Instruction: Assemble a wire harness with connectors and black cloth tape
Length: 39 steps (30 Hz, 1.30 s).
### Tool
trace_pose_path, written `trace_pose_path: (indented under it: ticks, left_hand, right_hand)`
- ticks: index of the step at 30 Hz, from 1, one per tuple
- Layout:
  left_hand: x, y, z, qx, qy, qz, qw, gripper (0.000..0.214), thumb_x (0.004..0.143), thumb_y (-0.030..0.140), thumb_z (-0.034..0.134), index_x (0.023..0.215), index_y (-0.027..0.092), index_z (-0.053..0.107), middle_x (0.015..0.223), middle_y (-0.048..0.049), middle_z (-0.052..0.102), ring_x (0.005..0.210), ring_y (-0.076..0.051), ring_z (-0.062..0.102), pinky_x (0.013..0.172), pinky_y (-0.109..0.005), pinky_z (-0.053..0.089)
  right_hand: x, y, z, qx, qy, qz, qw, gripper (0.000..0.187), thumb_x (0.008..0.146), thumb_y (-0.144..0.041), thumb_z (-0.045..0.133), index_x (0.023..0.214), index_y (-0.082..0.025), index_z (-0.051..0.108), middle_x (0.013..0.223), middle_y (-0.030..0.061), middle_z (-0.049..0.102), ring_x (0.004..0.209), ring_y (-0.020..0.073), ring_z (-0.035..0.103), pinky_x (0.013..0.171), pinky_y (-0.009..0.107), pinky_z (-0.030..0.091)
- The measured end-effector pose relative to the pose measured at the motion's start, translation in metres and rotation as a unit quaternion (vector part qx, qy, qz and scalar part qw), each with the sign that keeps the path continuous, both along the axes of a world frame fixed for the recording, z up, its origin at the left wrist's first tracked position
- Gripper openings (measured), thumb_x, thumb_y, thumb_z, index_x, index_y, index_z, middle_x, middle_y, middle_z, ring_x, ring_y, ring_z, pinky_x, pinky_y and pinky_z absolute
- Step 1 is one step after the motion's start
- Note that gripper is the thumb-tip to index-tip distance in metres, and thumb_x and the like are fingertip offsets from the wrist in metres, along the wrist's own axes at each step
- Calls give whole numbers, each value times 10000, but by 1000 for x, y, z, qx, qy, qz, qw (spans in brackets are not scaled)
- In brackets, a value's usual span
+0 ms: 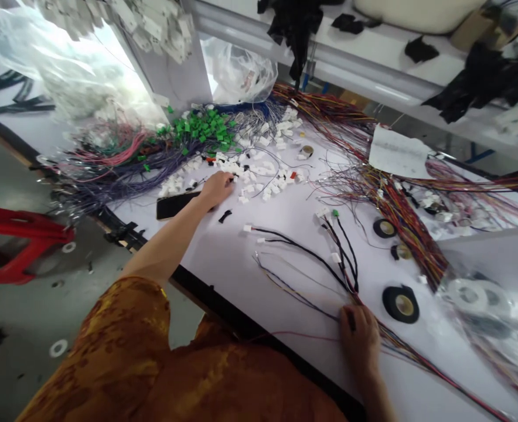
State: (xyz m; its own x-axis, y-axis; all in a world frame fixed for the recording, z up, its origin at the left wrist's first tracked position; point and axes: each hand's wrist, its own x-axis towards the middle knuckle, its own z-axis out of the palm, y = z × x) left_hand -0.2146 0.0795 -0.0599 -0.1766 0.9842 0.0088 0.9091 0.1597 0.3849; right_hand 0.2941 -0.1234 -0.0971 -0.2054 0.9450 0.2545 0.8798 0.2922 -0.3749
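Across the pale surface (224,258), the right hand (360,329) is wrapped round a wire bundle (351,286); the left hand (217,189), fingers curled, is at white connectors (252,170), its hold unclear.

Tabletop (241,287) looks smooth, far connectors (278,186) plastic, near harness (308,252) matt, left phone (170,207) glossy, right tape roll (389,305) matt, far-right sheet (397,153) paper.

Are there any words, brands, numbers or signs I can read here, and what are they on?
None can be read.
Whitish sheet: faint marks, too blurred to read.
Large black tape roll: any print is too small to read.
Black-sleeved wires: no lettering I can make out.
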Motion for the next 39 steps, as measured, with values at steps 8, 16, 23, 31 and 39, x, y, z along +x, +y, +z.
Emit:
trace_pose_path:
  ticks: [8,16,23,31,39]
  left_hand:
    - [42,-7,5,43,-45,-123,991,237,893,271,543,1036,171,704,1084,-93,683,965,-216,620,907,-325,464]
    - [108,10,-4,18,29,-136,990,183,888,298,639,981,146,681,1090,-147,675,1076,-304,617,919,-424,473]
    - [89,-24,22,40,-348,-33,936,210,914,174,491,1077,65,568,870,70,691,903,-69,691,819,-225,485]
    - [79,-135,62,-17,-717,149,680,441,751,-200,381,784,195,576,900,1,703,754,-45,607,556,-77,517]
    - [97,-223,43,-9,-708,208,675,334,989,17,379,881,121,677,802,-59,713,694,-73,631,542,-98,536]
  right_hand:
    - [-1,-1,-3,-7,-12,-12,1000,103,939,-316,534,866,-249,567,820,84,640,812,302,618,750,474,507]
    - [-6,0,7,-19,-5,-14,1000,134,936,-310,536,819,-249,558,783,70,636,795,279,610,757,435,493]
    - [-14,1,14,-72,78,-77,991,140,886,-289,575,769,-215,595,766,45,654,758,222,601,742,367,460]
    - [-8,-1,17,-86,63,-9,994,119,875,-272,597,910,-186,672,923,88,687,928,251,617,881,413,460]
    - [-58,-48,44,-107,-63,244,962,203,957,-278,564,1097,-194,685,1060,103,657,997,257,560,887,395,427]
